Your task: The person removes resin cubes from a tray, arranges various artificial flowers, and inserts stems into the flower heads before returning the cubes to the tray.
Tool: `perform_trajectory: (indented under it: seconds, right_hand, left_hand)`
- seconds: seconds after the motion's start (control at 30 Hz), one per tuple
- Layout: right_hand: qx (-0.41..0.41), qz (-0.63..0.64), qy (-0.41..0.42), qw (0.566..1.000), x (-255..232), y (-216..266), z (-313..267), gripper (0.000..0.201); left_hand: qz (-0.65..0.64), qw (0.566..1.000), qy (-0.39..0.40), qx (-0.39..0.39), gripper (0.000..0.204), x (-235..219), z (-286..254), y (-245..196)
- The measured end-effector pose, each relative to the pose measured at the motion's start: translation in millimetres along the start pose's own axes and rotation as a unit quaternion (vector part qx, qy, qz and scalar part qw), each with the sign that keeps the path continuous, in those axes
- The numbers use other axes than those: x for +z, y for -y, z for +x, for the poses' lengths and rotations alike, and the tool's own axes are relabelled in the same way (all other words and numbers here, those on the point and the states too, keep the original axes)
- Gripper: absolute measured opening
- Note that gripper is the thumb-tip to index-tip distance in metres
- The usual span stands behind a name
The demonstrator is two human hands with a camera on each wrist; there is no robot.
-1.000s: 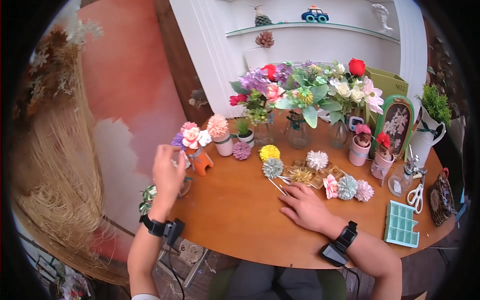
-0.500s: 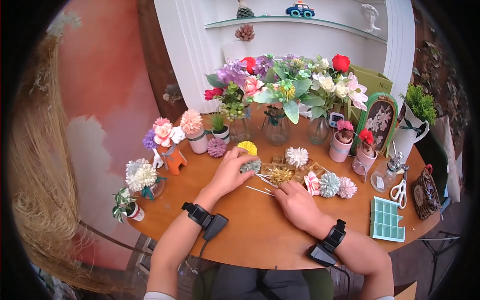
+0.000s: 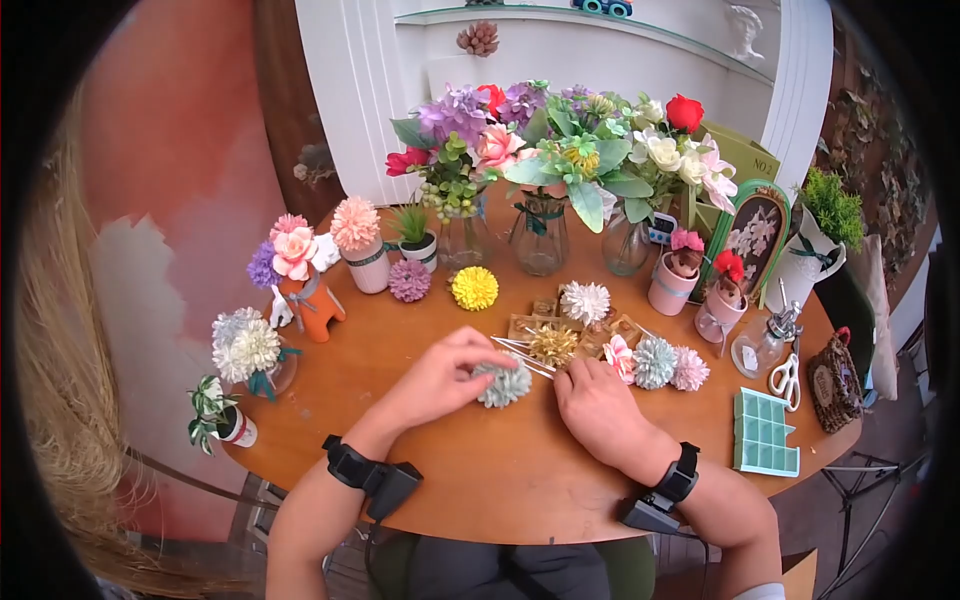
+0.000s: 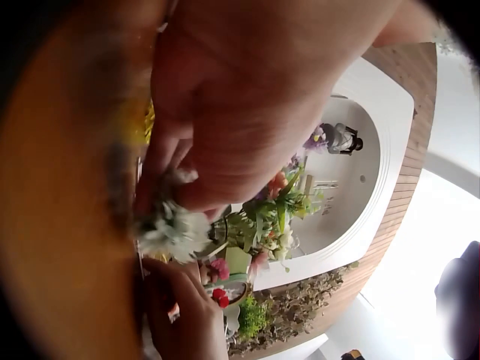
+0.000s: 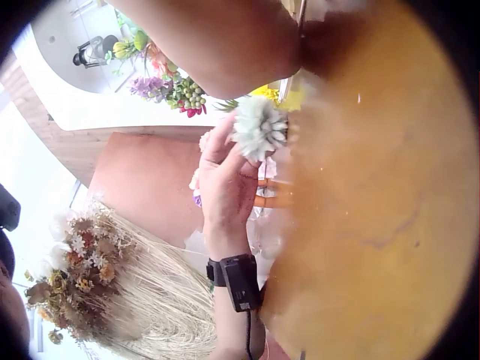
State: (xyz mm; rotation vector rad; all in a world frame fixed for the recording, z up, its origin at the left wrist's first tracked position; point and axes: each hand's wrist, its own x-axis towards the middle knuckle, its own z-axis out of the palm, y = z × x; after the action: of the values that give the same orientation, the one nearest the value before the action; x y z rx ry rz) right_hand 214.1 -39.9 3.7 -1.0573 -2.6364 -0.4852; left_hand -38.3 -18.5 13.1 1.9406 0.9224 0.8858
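My left hand (image 3: 437,377) pinches a grey-green pom-pom flower (image 3: 504,384) between thumb and fingers, low over the table's middle. In the right wrist view the same flower head (image 5: 259,129) faces the camera from the fingertips. Curled fingers of my right hand (image 3: 603,408) grip the end of a thin white stick (image 3: 536,370), just right of the flower. Other sticks lie close by, beside a gold pom-pom flower (image 3: 552,345). In the left wrist view my right hand (image 4: 186,311) shows beyond the flower, its fingertips partly hidden.
Behind the hands lie a yellow pom-pom (image 3: 474,288), a purple one (image 3: 409,281) and a white one (image 3: 585,302). To the right are a pink flower (image 3: 619,358), a mint compartment tray (image 3: 766,432) and scissors (image 3: 786,383). Glass vases (image 3: 540,240) of flowers stand at the back.
My left hand came from the table's left side to the grey-green pom-pom, took hold of it and brought it nearer. My right hand's fingers, earlier spread over the sticks, are now curled.
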Motion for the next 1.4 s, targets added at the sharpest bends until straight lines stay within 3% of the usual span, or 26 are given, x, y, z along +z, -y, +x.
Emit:
perform_trajectory:
  seconds: [0.1, 0.37, 0.57, 0.63, 0.67, 0.73, 0.77, 0.83, 1.03, 1.4]
  right_hand:
    - [0.006, -0.016, 0.026, 1.0, -3.3, -2.8, -1.0, 0.014]
    - [0.024, 0.03, 0.054, 0.998, -2.5, -9.3, -0.4, 0.019]
    - [0.034, 0.075, 0.026, 0.996, -1.4, -6.8, 0.2, 0.021]
    - [0.064, 0.172, -0.062, 0.981, -0.6, -3.5, 2.6, 0.017]
    - [0.064, 0.173, -0.062, 0.981, -2.1, -2.3, 3.4, 0.017]
    - [0.13, 0.447, -0.067, 0.883, -6.5, 0.1, 4.6, 0.012]
    - [0.131, 0.447, -0.067, 0.882, -5.2, 3.0, 4.9, 0.012]
    - [0.196, 0.576, -0.071, 0.79, -0.7, 8.1, 5.4, 0.011]
    - [0.163, 0.545, -0.057, 0.821, 5.1, 6.7, 7.9, 0.016]
    - [0.172, 0.541, -0.047, 0.822, 9.2, 6.9, 9.2, 0.016]
  left_hand:
    - [0.067, 0.997, 0.012, -0.038, 0.021, 10.8, 0.4, 3.9]
    - [0.145, 0.988, -0.006, 0.055, 0.02, 12.4, -1.8, 12.5]
    - [0.155, 0.987, 0.021, 0.04, 0.02, 10.6, -0.7, 7.3]
    - [0.143, 0.988, 0.029, 0.045, 0.021, 9.5, -0.2, 6.2]
    - [0.143, 0.988, 0.03, 0.045, 0.021, 9.5, -0.5, 5.8]
    - [0.14, 0.989, 0.033, 0.036, 0.021, 9.8, -0.5, 5.0]
    - [0.139, 0.989, 0.034, 0.036, 0.021, 10.1, -0.4, 5.3]
    - [0.135, 0.99, 0.033, 0.04, 0.021, 10.4, -0.2, 6.0]
    - [0.129, 0.99, 0.036, 0.034, 0.023, 10.3, 0.0, 5.3]
    - [0.133, 0.989, 0.047, 0.035, 0.025, 10.1, 0.6, 6.4]
